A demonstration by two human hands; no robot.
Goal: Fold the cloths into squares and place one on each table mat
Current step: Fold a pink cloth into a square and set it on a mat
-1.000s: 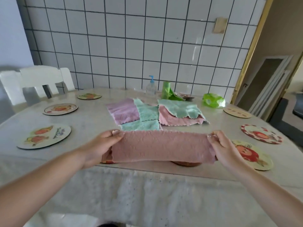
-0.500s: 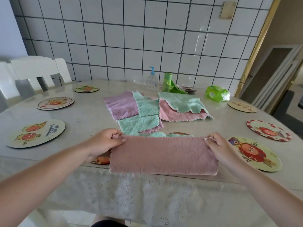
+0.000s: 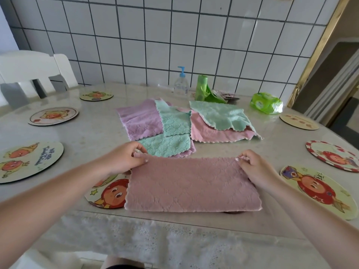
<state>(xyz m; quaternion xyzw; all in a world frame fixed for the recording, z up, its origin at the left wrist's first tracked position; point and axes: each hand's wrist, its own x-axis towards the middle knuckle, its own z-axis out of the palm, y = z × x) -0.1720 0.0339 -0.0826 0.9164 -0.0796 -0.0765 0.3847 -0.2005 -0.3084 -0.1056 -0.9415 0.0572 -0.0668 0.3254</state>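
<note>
The left hand [image 3: 124, 159] pinched the far left corner of the pink cloth [image 3: 192, 184], fingers curled on its edge. The cloth lay flat near the table [image 3: 93, 136] edge as a wide rectangle, fuzzy, with a quilted pattern and scalloped hems. It covered most of a mat [image 3: 108, 193], whose cartoon face showed at the left. The right hand [image 3: 256, 169] pinched the far right corner. Farther off lay a loose pile [image 3: 174, 123] of purple, green and pink cloths.
</note>
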